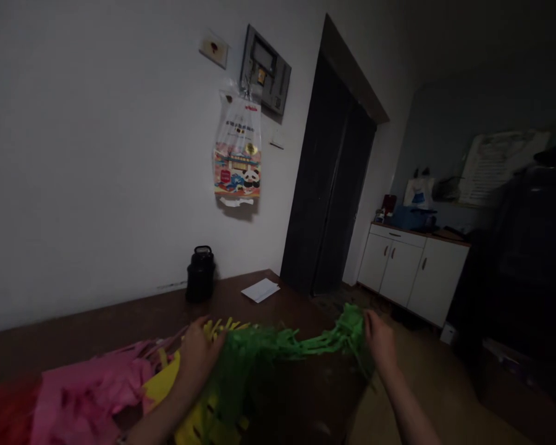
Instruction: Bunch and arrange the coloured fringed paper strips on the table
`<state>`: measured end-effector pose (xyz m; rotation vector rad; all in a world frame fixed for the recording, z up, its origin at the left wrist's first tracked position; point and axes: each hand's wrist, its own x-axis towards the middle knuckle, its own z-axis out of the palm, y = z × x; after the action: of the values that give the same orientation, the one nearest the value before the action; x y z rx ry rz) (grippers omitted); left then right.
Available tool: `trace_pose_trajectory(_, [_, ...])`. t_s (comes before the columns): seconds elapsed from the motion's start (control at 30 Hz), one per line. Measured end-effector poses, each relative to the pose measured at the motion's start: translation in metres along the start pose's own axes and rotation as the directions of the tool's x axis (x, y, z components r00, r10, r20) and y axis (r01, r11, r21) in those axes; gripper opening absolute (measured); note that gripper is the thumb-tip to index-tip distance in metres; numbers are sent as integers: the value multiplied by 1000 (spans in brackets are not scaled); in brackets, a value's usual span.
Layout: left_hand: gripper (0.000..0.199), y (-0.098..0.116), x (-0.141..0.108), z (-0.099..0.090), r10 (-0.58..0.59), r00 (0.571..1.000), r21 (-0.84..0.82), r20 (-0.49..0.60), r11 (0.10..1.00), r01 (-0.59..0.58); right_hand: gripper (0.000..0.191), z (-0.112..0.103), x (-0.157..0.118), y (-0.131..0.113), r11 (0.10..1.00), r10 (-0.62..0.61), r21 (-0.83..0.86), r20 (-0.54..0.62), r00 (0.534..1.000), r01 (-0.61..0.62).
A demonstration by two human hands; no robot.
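Note:
A bunch of green fringed strips (278, 343), paper or cloth, I cannot tell which, stretches between my two hands above the dark table. My right hand (380, 339) is closed on its right end, where strips bunch up and some dangle. My left hand (199, 351) is closed at the left end, its fingertips against the green; a blurred green part hangs below. Beneath and beside my left wrist lies a yellow fringed piece (164, 380), partly hidden by my forearm. Further left are a pink fringed piece (90, 389) and a blurred red one (9, 411).
On the brown table (231, 303) stand a black container with a handle (201, 272) and a white sheet (260, 290). A printed plastic bag (237, 148) hangs on the wall. Beyond the table are a dark door (328, 185) and a white cabinet (403, 266).

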<state>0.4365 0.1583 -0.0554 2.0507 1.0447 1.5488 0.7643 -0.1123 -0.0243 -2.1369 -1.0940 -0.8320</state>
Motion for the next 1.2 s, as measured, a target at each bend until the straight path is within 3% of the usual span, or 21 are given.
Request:
trace_pose_trajectory(0.07, [42, 21, -13, -1, 180, 981, -31, 75, 984, -178, 34, -12, -3, -28, 978, -202, 41, -24, 979, 202])
trace_pose_trajectory(0.17, [40, 65, -34, -6, 407, 898, -94, 170, 913, -396, 36, -43, -7, -80, 886, -448, 88, -81, 890, 455])
trace_pose_trajectory(0.2, [45, 80, -39, -10, 454, 872, -107, 183, 891, -442, 34, -56, -9, -98, 840, -523, 98, -121, 844, 534])
trace_pose_trajectory(0.3, [71, 120, -44, -25, 540, 824, -125, 171, 841, -526, 29, -101, -14, -146, 613, -736, 89, -296, 609, 785])
trace_pose_trajectory(0.37, [60, 137, -42, -41, 595, 784, -144, 176, 804, -577, 25, -126, -19, -168, 545, -774, 138, -296, 560, 827])
trace_pose_trajectory(0.43, [32, 147, -39, -59, 651, 731, -175, 205, 759, -627, 24, -141, -26, -183, 523, -770, 241, -278, 574, 818])
trace_pose_trajectory(0.5, [24, 152, -40, -81, 676, 704, -192, 220, 737, -648, 21, -147, -34, -192, 526, -721, 370, -284, 632, 766])
trace_pose_trajectory(0.6, [23, 155, -48, -116, 646, 736, -183, 204, 763, -619, 33, -146, -47, -207, 565, -609, 506, -277, 743, 651])
trace_pose_trajectory(0.67, [19, 155, -56, -140, 611, 769, -180, 188, 791, -584, 28, -144, -54, -221, 558, -574, 561, -271, 773, 611])
trace_pose_trajectory(0.77, [26, 153, -67, -173, 525, 835, -206, 164, 846, -492, 21, -146, -63, -247, 482, -574, 608, -324, 752, 631])
trace_pose_trajectory(0.87, [45, 149, -73, -203, 359, 910, -277, 208, 914, -298, 25, -157, -70, -276, 423, -603, 593, -381, 701, 685])
trace_pose_trajectory(0.93, [47, 149, -75, -225, 256, 922, -320, 289, 934, -159, 26, -170, -74, -294, 362, -629, 607, -401, 666, 707])
trace_pose_trajectory(1.0, [35, 151, -76, -250, 187, 904, -350, 384, 936, -45, 26, -185, -76, -310, 290, -646, 658, -401, 650, 695])
trace_pose_trajectory(1.1, [19, 157, -78, -285, 83, 886, -395, 455, 911, 117, 30, -204, -77, -328, 211, -677, 775, -323, 661, 596])
trace_pose_trajectory(1.2, [17, 156, -81, -310, -51, 911, -453, 409, 855, 252, 62, -197, -81, -339, 131, -725, 946, -113, 679, 297])
